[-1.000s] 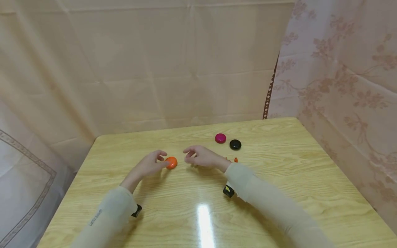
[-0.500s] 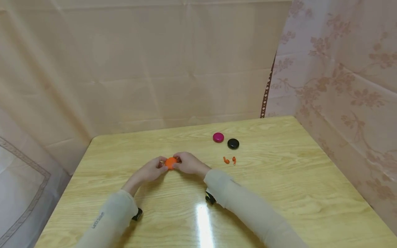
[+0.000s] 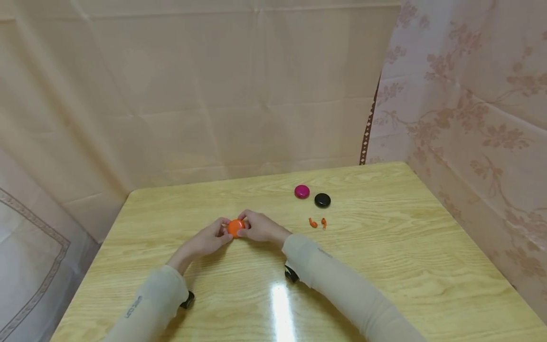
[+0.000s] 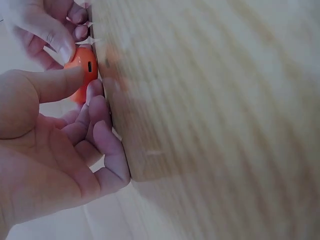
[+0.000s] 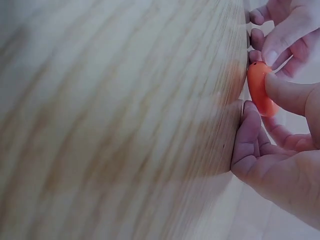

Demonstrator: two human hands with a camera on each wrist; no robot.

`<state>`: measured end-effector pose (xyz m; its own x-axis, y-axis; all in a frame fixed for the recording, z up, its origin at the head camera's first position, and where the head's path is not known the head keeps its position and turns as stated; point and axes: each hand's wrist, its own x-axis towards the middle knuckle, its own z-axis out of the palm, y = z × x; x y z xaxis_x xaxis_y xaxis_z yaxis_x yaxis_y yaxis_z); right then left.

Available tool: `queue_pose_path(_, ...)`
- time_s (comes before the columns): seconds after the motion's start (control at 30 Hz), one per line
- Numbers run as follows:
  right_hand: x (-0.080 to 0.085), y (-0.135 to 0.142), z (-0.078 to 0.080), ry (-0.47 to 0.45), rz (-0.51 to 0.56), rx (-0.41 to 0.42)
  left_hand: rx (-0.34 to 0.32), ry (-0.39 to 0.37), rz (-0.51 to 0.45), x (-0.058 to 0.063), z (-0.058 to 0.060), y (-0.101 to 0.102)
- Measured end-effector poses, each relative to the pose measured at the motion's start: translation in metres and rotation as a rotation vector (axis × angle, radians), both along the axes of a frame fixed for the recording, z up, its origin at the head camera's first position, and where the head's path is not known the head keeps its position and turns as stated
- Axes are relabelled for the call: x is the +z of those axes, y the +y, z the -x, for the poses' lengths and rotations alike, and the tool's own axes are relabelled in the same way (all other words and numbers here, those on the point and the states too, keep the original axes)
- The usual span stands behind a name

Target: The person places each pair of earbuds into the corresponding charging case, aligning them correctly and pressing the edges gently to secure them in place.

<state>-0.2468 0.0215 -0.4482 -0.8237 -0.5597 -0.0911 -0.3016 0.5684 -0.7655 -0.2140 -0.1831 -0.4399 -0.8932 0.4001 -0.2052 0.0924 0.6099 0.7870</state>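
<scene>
A round, glossy orange earbud case (image 3: 235, 228) lies between my two hands at the left middle of the table. My left hand (image 3: 207, 239) pinches its left side with thumb and fingers. From the right, my right hand (image 3: 261, 227) grips the opposite edge, thumb in front. A small charging port shows on the case's rim in the left wrist view, where the case (image 4: 89, 70) stands close to the tabletop. Its lid looks closed. Two orange earbuds, one (image 3: 313, 223) left of the other (image 3: 324, 223), lie on the table right of my right hand.
Behind the earbuds are a magenta round case (image 3: 301, 191) and a black round case (image 3: 322, 200). The wooden table (image 3: 384, 247) reaches a beige curtain (image 3: 192, 95) at the back. A flowered curtain (image 3: 478, 104) hangs at the right.
My right hand has moved left from beside the case and taken hold of it. My left fingers have closed in on its left edge. The earbuds have come into full view.
</scene>
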Motion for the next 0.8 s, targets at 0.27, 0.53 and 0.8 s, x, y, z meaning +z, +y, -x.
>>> queue_pose_path(0.27, -0.0012, 0.0018, 0.0011, -0.070, 0.018, -0.058, -0.005, -0.034, 0.014, 0.0008, 0.0038, -0.0010)
queue_pose_path(0.53, -0.0023, 0.0031, 0.0025, -0.117, 0.064, -0.070, -0.022, 0.005, -0.026, -0.0007, 0.0010, 0.0008)
queue_pose_path(0.8, -0.0018, 0.0013, 0.0000, -0.092, 0.050, -0.063, 0.007, -0.009, 0.002, 0.0001, -0.0002, -0.0004)
